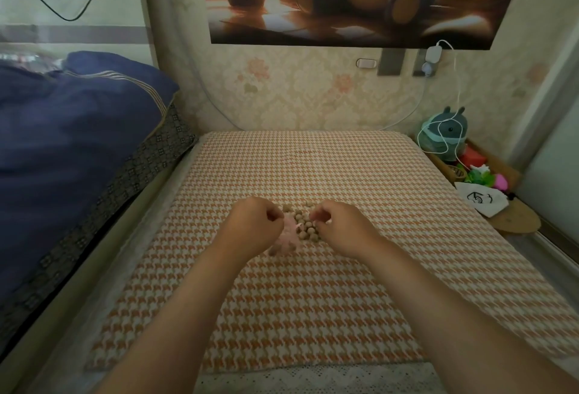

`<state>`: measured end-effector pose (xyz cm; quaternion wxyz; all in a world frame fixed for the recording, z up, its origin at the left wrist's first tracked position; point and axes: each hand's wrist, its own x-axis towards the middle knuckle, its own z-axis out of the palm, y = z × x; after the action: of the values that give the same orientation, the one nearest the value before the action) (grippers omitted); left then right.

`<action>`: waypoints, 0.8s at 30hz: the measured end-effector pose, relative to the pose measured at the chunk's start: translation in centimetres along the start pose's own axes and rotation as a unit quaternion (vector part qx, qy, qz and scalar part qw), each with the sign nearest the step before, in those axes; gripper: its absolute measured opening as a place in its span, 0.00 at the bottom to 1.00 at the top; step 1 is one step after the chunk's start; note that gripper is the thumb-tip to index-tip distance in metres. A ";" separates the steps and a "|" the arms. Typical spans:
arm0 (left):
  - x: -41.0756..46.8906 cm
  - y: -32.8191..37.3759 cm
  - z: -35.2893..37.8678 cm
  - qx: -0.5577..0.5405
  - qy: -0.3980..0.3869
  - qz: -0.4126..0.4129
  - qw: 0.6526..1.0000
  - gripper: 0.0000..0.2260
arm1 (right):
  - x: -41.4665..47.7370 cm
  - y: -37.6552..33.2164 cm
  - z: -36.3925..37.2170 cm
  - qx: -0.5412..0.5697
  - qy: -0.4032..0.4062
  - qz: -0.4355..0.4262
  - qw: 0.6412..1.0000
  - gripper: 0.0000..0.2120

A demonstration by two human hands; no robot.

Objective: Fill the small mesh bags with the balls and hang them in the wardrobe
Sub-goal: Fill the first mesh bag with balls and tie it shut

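Navy bedding [72,130] lies heaped along the left, well apart from the work. Beside it is the orange-and-white houndstooth cloth [313,299], a flat, grippy surface that probably keeps round things from rolling away. The left hand [250,226] hovers low over this cloth with its fingers curled tight, pinching one edge of the pink mesh bag [286,238]. The bag sags onto the cloth just under the knuckles, and the hold looks meant to keep its mouth up and open. Touching the bag's right side is the heap of small tan balls [305,227], kept close so each one has only a short trip inside. A few strays sit just beyond the heap. The right hand [341,227] mirrors the left. Its fingertips are drawn into a narrow pinch on what seems to be the bag's other edge or its pink cord, though that part is too small to tell for sure. I judge this to be the filling or cinching stage, with hanging not yet done. Far right, on a low ledge, a white pouch [481,202] and a grey-green plush toy [445,133] sit, with a white cable [458,96] trailing down to them.
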<state>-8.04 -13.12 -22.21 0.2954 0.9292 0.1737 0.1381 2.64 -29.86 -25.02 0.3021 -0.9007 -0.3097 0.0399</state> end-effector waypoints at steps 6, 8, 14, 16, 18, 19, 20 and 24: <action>0.2 -0.7 0.1 0.011 -0.021 0.002 1.000 0.10 | 1.1 0.4 1.9 -0.150 -0.030 0.015 0.988 0.11; 0.2 -0.8 0.0 0.017 -0.032 -0.001 0.999 0.10 | 1.3 0.7 2.5 -0.166 -0.027 0.008 0.986 0.10; 0.2 -1.2 0.0 0.025 -0.051 0.004 0.998 0.10 | 1.5 0.8 3.3 -0.210 -0.013 -0.033 0.977 0.05; 0.2 -1.3 -0.2 0.009 -0.065 0.010 0.998 0.12 | 1.5 0.8 3.5 -0.189 -0.018 -0.024 0.982 0.05; 0.2 -1.5 -0.3 -0.006 -0.080 0.014 0.997 0.14 | 1.5 0.6 3.4 -0.146 -0.002 -0.005 0.989 0.04; 0.2 -1.6 -0.4 -0.011 -0.087 0.017 0.996 0.15 | 1.5 0.3 3.2 -0.113 0.014 0.003 0.993 0.03; 0.2 -1.7 -0.4 -0.015 -0.093 0.018 0.995 0.16 | 1.5 -0.1 2.8 -0.071 0.033 0.007 0.997 0.03; 0.3 -1.8 -0.5 -0.028 -0.103 0.015 0.994 0.18 | 0.8 -2.9 1.0 0.105 0.090 -0.025 0.990 0.04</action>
<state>-8.42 -11.39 -22.87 0.3359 0.9323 0.1241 0.0507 1.44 -27.02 -24.11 0.4224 -0.8559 -0.2980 -0.0166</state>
